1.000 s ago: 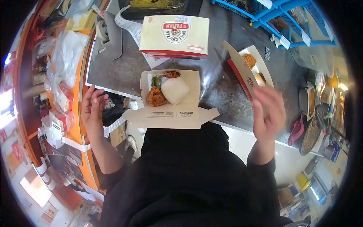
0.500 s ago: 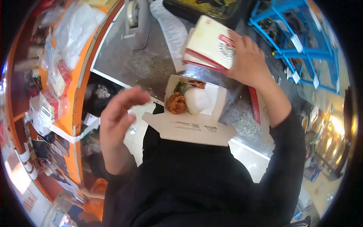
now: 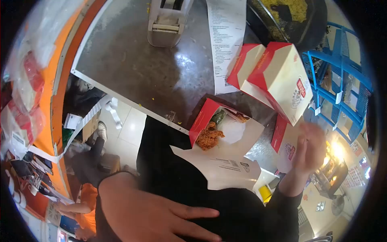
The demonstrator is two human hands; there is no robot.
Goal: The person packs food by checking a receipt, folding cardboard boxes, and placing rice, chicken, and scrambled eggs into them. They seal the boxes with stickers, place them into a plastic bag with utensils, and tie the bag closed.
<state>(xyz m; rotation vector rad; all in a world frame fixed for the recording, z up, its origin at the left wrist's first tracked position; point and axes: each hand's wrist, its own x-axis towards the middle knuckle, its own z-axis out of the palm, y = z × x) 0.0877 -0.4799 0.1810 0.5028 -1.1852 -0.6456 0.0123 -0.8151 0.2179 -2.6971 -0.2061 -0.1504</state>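
Observation:
My left hand [image 3: 161, 213] is spread in front of my black top, palm down, holding nothing. On the right, my right hand [image 3: 309, 149] is raised and a little blurred, with nothing visible in it. It is beside a red and white carton [image 3: 284, 145]. An open meal box [image 3: 199, 117] sits at the counter's near edge, its printed lid flap [image 3: 227, 167] folded out toward me. Inside are fried chicken [image 3: 209, 137], a white mound [image 3: 231, 130] like rice and some greens [image 3: 218, 117]. Two closed meal boxes [image 3: 296, 80] stand together behind it.
A tape dispenser [image 3: 166, 26] and a long printed receipt [image 3: 227, 48] are on the metal counter [image 3: 133, 52]. A black container [image 3: 314, 24] with yellow contents is at the back, near a blue rack [image 3: 342, 80]. At lower left is a person in orange [image 3: 86, 207].
My right hand has let go of the closed box and moved down and right. My left hand has dropped toward my body, fingers spreading. The view has shifted.

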